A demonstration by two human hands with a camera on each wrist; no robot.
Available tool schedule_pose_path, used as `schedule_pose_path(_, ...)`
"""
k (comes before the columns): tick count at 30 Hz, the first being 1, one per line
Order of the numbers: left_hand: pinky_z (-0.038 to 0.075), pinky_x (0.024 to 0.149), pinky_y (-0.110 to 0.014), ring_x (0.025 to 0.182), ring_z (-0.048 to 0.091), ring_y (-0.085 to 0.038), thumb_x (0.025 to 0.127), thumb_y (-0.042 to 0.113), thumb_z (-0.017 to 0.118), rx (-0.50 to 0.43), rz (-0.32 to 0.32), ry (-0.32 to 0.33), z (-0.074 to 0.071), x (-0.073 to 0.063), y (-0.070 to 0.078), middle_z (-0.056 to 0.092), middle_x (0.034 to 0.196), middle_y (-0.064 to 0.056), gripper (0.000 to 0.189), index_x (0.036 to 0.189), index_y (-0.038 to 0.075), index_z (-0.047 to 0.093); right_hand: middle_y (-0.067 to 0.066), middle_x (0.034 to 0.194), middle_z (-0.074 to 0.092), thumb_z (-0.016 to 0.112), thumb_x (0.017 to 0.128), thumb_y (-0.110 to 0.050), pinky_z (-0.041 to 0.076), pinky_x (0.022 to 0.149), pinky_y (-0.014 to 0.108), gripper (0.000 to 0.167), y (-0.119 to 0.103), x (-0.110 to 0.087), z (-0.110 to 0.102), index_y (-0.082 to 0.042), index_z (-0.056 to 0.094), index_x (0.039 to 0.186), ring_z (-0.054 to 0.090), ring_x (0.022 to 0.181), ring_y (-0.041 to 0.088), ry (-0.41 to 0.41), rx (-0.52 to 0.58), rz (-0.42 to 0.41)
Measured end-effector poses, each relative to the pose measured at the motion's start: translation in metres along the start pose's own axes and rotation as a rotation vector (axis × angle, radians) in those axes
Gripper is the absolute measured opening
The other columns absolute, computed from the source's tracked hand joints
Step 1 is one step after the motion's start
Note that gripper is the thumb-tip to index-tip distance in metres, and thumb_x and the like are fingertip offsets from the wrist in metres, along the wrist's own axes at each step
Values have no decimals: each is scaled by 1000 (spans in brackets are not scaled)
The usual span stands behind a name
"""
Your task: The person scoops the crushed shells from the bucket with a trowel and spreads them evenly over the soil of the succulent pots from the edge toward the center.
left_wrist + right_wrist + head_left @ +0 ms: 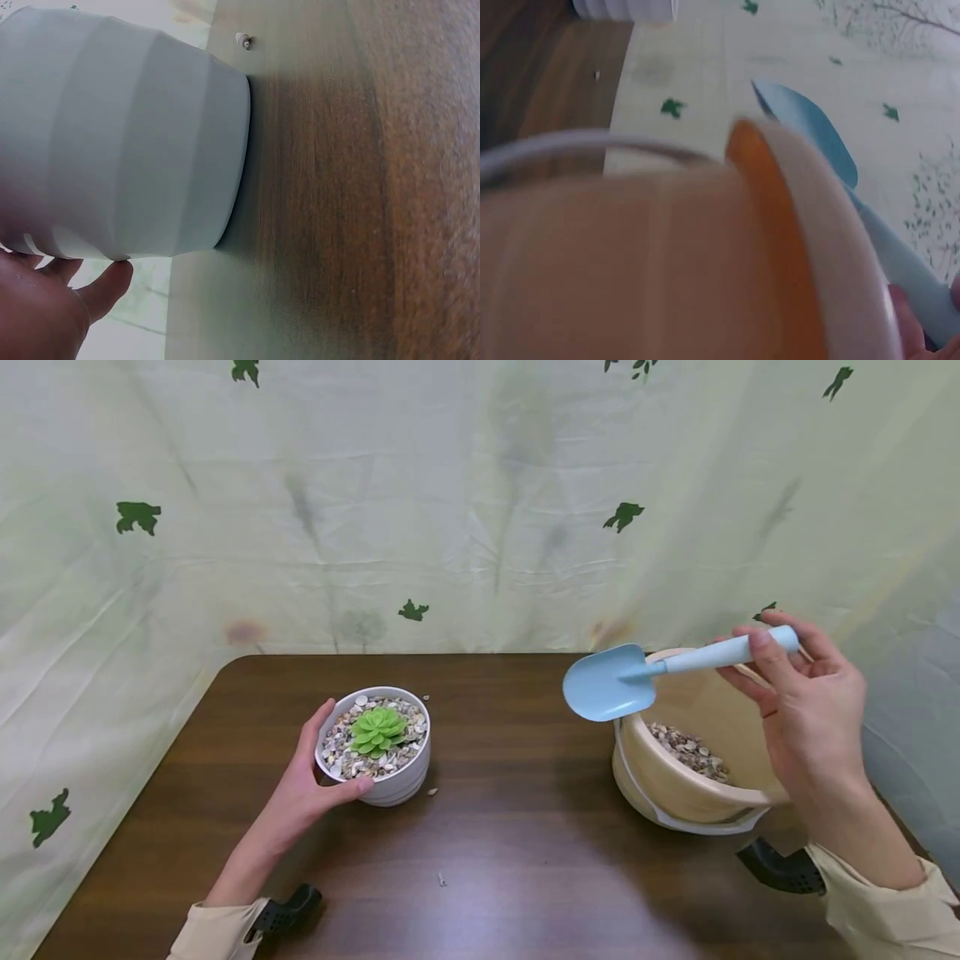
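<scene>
My left hand [311,781] holds the side of a small white flower pot [397,787], thumb at the near rim and fingers round the far left. A green succulent [378,731] sits in it amid pebbles. The left wrist view shows the pot [127,142] standing on the table. Raised at the right, my right hand [817,702] grips a light blue hand trowel [609,683] by its handle. The blade points left, above the rim of a large beige pot [675,793]; nothing shows on it. Pebbles [690,752] lie inside that pot, partly hidden by the hand.
A few stray pebbles [432,792] lie on the brown wooden table [510,860] near the white pot. Behind the table's far edge hangs a pale curtain [450,510] with green leaf prints.
</scene>
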State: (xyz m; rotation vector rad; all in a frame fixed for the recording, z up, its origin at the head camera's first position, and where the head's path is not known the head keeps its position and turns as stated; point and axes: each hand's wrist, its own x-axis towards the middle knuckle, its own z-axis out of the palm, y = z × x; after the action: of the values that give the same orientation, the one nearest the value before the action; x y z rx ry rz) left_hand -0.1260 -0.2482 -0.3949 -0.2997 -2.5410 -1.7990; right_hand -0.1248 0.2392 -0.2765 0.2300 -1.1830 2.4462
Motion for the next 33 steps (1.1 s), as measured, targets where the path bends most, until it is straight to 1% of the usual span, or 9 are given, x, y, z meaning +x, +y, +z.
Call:
schedule_pose_path(4, 28, 101, -24, 139, 22, -27, 81, 9, 78, -11, 7, -8, 0, 0, -1, 14, 159, -7, 105, 158, 29, 9, 26, 95, 69, 61, 89, 13, 50, 75, 46, 24, -19, 16, -12, 15, 59, 113, 70, 88, 35, 34, 51, -18)
schedule_pose_path(6, 28, 97, -16, 139, 22, -27, 81, 9, 78, -18, 10, -9, 0, -1, -2, 14, 159, -7, 105, 158, 29, 9, 27, 94, 69, 61, 89, 12, 50, 76, 45, 22, -27, 24, -17, 16, 58, 110, 70, 88, 35, 33, 49, -38)
schedule_pose_path(11, 28, 96, -15, 139, 22, -27, 81, 9, 77, -23, 15, -6, 0, -1, -3, 14, 158, -7, 104, 158, 31, 10, 27, 94, 68, 58, 89, 14, 51, 83, 40, 20, -39, 38, -25, 18, 56, 108, 69, 92, 35, -5, 43, -71)
schedule_pose_path(14, 27, 97, -16, 138, 22, -28, 82, 9, 77, -16, 20, -6, 0, 0, -4, 14, 158, -8, 104, 158, 31, 10, 26, 94, 68, 56, 90, 15, 52, 86, 37, 19, -40, 42, -31, 18, 57, 109, 68, 96, 34, -30, 16, -49)
schedule_pose_path(19, 26, 99, -19, 139, 22, -28, 81, 10, 77, -13, 21, -8, 0, 0, -4, 14, 158, -8, 104, 157, 31, 10, 23, 100, 67, 56, 91, 14, 54, 80, 36, 22, -37, 43, -37, 15, 58, 113, 67, 100, 30, -81, -76, -2)
schedule_pose_path(23, 25, 102, -27, 140, 20, -27, 82, 11, 77, -5, 9, -8, -1, 1, -4, 14, 159, -6, 103, 157, 32, 10, 21, 102, 69, 57, 91, 13, 55, 77, 34, 27, -31, 43, -41, 13, 59, 118, 68, 99, 27, -154, -195, 30)
schedule_pose_path(28, 24, 104, -36, 140, 20, -28, 82, 10, 77, -7, 6, -4, -1, 0, -4, 13, 159, -7, 104, 158, 31, 10, 9, 105, 69, 62, 92, 7, 54, 77, 26, 32, -18, 41, -47, 3, 64, 123, 68, 97, 16, -193, -451, 130)
schedule_pose_path(31, 25, 103, -31, 140, 20, -28, 81, 8, 77, -17, 17, -4, 0, 0, -4, 13, 159, -7, 105, 158, 30, 10, 2, 105, 67, 66, 92, 1, 54, 75, 22, 36, -11, 40, -51, -4, 65, 127, 67, 95, 9, -204, -643, 180)
schedule_pose_path(33, 26, 101, -23, 139, 21, -28, 80, 7, 77, -23, 25, -6, 0, 1, -5, 13, 159, -7, 105, 158, 29, 9, -2, 102, 67, 68, 92, -4, 53, 74, 21, 37, -6, 41, -53, -10, 65, 128, 66, 93, 8, -224, -782, 195)
